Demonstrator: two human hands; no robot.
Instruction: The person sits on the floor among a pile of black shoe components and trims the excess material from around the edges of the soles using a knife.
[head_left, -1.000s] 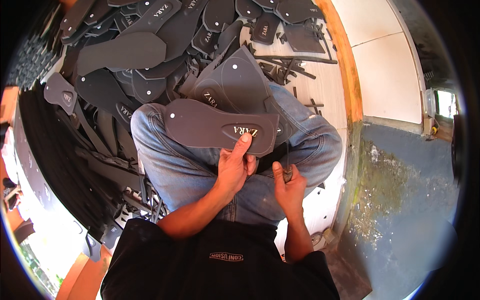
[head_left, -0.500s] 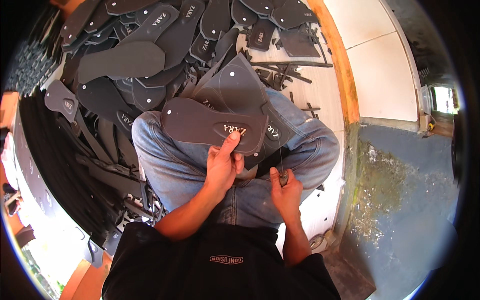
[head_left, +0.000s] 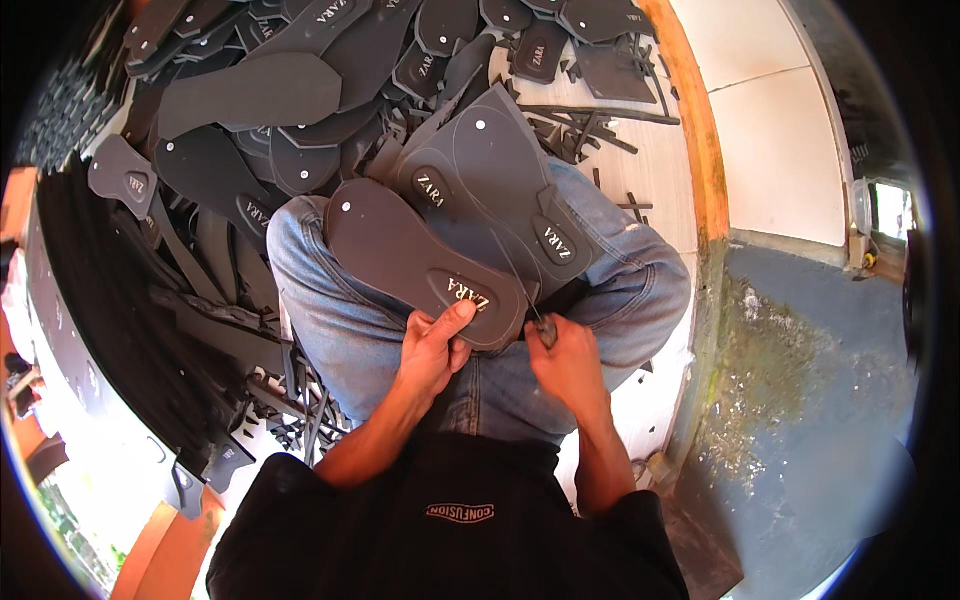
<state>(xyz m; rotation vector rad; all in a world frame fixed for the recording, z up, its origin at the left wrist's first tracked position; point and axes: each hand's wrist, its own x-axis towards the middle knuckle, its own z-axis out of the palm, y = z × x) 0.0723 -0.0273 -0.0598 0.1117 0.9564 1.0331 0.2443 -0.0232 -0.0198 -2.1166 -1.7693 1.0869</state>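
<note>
My left hand [head_left: 432,350] grips a dark grey sandal insole [head_left: 400,240] by its lower right end, thumb on top over the raised oval pad, fingers underneath. My right hand [head_left: 570,365] is closed around the short handle of a thin-bladed knife [head_left: 545,328]. Its narrow blade slants up and left along the insole's right edge; whether it is in the material, I cannot tell. Behind the insole, a larger dark sheet [head_left: 475,190] with outlined insole shapes and raised pads rests over my legs.
Many dark insoles and uncut pieces [head_left: 250,95] are heaped ahead and to the left. Thin offcut strips [head_left: 590,130] lie on the pale floor to the right. A wooden edging [head_left: 700,150] borders the white tiles [head_left: 780,150]. A long stack of dark material [head_left: 130,320] stands at left.
The insole has turned clockwise, its padded end now lower and closer to me. My right hand has moved up and left, bringing the knife blade from near upright to slanting along the insole's edge.
</note>
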